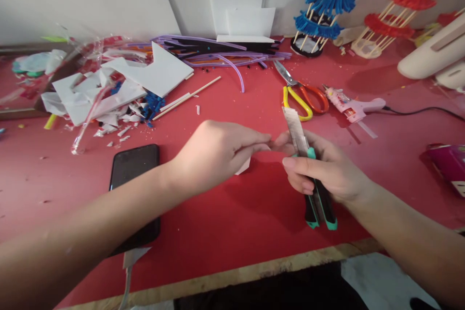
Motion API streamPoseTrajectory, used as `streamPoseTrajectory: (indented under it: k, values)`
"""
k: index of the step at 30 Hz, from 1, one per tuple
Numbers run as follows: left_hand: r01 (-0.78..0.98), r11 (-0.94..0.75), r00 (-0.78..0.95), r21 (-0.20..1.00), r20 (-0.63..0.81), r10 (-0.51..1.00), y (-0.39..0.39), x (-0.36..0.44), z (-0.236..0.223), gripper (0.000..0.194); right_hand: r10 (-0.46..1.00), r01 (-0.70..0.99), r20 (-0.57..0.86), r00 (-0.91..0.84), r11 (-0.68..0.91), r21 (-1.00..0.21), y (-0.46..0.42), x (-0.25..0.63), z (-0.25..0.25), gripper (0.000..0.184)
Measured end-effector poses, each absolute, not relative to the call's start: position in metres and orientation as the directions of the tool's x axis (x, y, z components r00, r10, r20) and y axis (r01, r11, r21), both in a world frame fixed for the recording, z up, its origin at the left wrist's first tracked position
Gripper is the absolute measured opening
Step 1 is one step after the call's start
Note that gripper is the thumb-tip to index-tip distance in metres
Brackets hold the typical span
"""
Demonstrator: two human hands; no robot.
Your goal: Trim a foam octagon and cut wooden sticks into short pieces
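My right hand (pixel 327 164) is wrapped round a black and green utility knife (pixel 315 179), its long blade slid out and pointing away from me. My left hand (pixel 221 152) reaches in from the left, fingers pressed together, with the fingertips meeting those of the right hand. Whatever may be between these fingertips is too small or hidden to make out. Below the left fingers a pale piece (pixel 243 167) shows in part; whether it is held or lies on the table cannot be told. A black phone (pixel 135 167) lies under my left forearm, with a white cable plugged in.
On the red table (pixel 218 252) lie scissors (pixel 298 94) and a pink glue gun (pixel 354 105). Foam board scraps (pixel 152 75), sticks (pixel 187 98) and pipe cleaners (pixel 232 60) lie behind. A blue carousel-like model (pixel 317 14) and a red one (pixel 394 14) stand at back right.
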State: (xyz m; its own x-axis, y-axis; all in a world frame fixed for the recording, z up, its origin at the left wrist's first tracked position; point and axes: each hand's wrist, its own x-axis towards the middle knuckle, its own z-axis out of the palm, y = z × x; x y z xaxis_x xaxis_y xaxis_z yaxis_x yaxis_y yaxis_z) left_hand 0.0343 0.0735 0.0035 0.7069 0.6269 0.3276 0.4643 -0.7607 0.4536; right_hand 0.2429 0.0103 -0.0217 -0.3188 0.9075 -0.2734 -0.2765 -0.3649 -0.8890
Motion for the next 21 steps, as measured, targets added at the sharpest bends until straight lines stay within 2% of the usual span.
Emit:
streamPoseTrajectory:
  k: [3, 5, 6, 7, 9, 12, 14, 16, 19, 21]
  values:
    - [0.686, -0.646, 0.586, 0.334, 0.272, 0.763, 0.091, 0.015, 0.010, 0.026, 0.920, -0.298, -0.324, -0.219, -0.380, -0.876, 0.015, 0.246, -0.021, 0.019]
    - [0.809, -0.579, 0.556, 0.103, 0.186, 0.810, 0.090, 0.005, 0.015, 0.034, 0.913, -0.336, -0.380, -0.147, -0.408, -0.849, 0.021, 0.250, -0.022, 0.021]
    - [0.819, -0.573, 0.568, -0.013, 0.156, 0.808, 0.085, 0.002, 0.015, 0.035, 0.902, -0.357, -0.411, -0.129, -0.429, -0.830, 0.024, 0.252, -0.022, 0.022]
    - [0.808, -0.584, 0.589, -0.081, 0.152, 0.794, 0.076, 0.001, 0.015, 0.034, 0.888, -0.375, -0.444, -0.125, -0.456, -0.807, 0.026, 0.254, -0.021, 0.023]
    - [0.721, -0.683, 0.692, -0.114, 0.109, 0.713, 0.054, 0.002, 0.010, 0.031, 0.847, -0.395, -0.507, -0.162, -0.526, -0.753, 0.029, 0.256, -0.020, 0.025]
    - [0.659, -0.741, 0.751, -0.130, 0.071, 0.656, 0.028, 0.009, -0.005, 0.042, 0.786, -0.347, -0.563, -0.255, -0.618, -0.705, 0.027, 0.254, -0.018, 0.030]
    - [0.632, -0.761, 0.773, -0.145, 0.047, 0.633, 0.021, 0.013, -0.014, 0.043, 0.783, -0.227, -0.570, -0.251, -0.620, -0.751, 0.023, 0.251, -0.019, 0.037]
    - [0.607, -0.779, 0.793, -0.157, 0.054, 0.607, 0.019, 0.014, -0.019, 0.045, 0.816, -0.046, -0.530, -0.231, -0.554, -0.831, 0.017, 0.250, -0.020, 0.040]
    - [0.523, -0.839, 0.852, -0.149, 0.097, 0.514, 0.017, 0.014, -0.019, 0.044, 0.877, 0.264, -0.423, -0.229, -0.362, -0.894, 0.007, 0.249, -0.020, 0.038]
    - [0.471, -0.871, 0.882, -0.138, 0.118, 0.457, 0.014, 0.013, -0.018, 0.043, 0.919, 0.484, -0.325, -0.222, -0.186, -0.855, -0.001, 0.249, -0.018, 0.040]
